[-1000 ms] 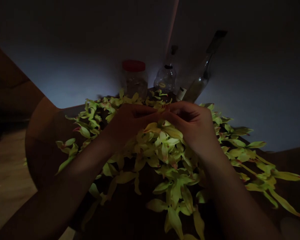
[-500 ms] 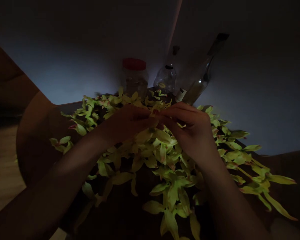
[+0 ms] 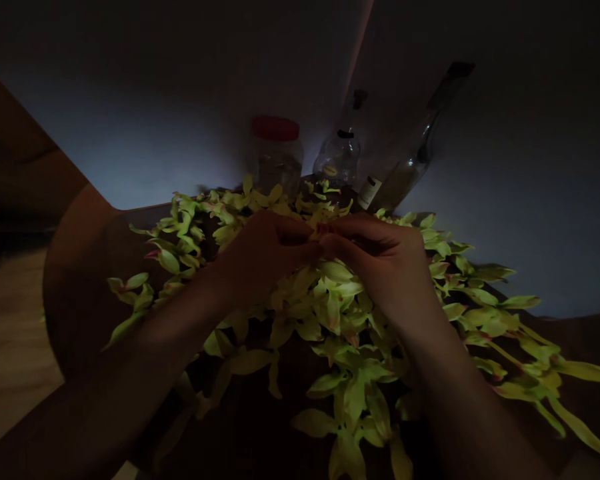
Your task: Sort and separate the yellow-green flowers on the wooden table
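Note:
My left hand (image 3: 267,250) and my right hand (image 3: 390,257) meet fingertip to fingertip over a spread of yellow-green flowers (image 3: 335,290). Both are closed in a pinch. Between the tips is a small yellowish piece with a dark reddish spot, which looks like part of a flower (image 3: 315,233); the fingers and dim light hide most of it. Pointed petals, some with pinkish tips, lie below and on either side of both hands. A longer cluster of blooms (image 3: 355,400) hangs toward me between my forearms.
Behind the flowers stand a clear jar with a red lid (image 3: 276,130), a rounded glass bottle (image 3: 337,160) and a tall bottle (image 3: 405,177) that appears slanted. Pale walls (image 3: 170,147) meet in a corner behind them. The dark tabletop's curved edge (image 3: 55,293) is at left, above a wooden floor (image 3: 10,353).
The whole scene has shifted slightly right as the camera turned. My hands stay together in the same pinch, with the fingertips closer and covering more of the flower.

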Demonstrator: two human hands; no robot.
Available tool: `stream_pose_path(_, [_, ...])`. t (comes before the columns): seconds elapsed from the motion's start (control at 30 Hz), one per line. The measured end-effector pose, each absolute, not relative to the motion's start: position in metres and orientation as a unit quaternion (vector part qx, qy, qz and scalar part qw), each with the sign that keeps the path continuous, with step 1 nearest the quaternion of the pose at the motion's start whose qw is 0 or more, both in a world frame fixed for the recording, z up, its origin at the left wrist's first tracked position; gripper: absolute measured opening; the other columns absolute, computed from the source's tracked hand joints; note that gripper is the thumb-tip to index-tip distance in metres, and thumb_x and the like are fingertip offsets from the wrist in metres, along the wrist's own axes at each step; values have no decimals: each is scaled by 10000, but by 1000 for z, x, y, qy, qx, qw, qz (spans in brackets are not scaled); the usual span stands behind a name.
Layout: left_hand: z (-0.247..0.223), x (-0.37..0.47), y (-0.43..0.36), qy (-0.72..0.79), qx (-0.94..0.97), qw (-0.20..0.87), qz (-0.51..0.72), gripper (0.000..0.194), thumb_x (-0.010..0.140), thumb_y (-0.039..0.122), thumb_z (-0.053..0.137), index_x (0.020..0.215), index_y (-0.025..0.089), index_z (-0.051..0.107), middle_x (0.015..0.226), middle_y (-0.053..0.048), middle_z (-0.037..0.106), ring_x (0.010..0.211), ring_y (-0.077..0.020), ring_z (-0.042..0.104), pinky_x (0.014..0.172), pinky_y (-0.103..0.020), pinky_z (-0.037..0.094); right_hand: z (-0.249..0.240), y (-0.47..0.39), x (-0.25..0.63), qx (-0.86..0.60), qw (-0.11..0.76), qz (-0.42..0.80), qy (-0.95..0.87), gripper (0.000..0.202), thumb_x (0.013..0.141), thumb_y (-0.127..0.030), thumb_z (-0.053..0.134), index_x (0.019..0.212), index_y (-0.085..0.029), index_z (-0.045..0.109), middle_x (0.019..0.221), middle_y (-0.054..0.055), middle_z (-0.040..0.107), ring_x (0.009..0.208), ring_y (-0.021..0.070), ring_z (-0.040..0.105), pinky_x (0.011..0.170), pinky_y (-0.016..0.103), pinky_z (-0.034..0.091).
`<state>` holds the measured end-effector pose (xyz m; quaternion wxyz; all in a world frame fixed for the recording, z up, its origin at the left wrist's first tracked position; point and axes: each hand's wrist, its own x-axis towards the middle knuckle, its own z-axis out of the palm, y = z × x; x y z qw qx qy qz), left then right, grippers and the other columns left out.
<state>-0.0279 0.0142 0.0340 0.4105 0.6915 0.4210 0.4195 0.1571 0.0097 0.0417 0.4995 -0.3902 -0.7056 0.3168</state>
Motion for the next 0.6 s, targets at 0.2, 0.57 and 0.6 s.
stream_pose_path(0.2, [34,-24,12,420,682,401,444,449,831,500,766,624,138,598,594,19,437,554,-85,383,504,-227,245,42,10,156,-394,523,333,-678,57,777,-247,839,827,-253,814,862,10,784,799,175,734,691,280,595])
stream_pose_path(0.57, [35,-22,12,419,659,437,446,361,843,462,769,712,134,696,590,34,399,540,-60,313,482,-185,221,42,11,155,-418,543,328,-650,93,747,-173,839,765,-255,801,779,-8,775,695,155,721,616,269,595])
stream_pose_path(0.6, [35,-22,12,422,661,432,445,365,839,459,773,697,133,689,581,37,381,536,-60,301,478,-189,207,42,11,155,-415,542,327,-653,97,750,-163,835,759,-252,798,776,-9,772,696,148,718,621,260,590])
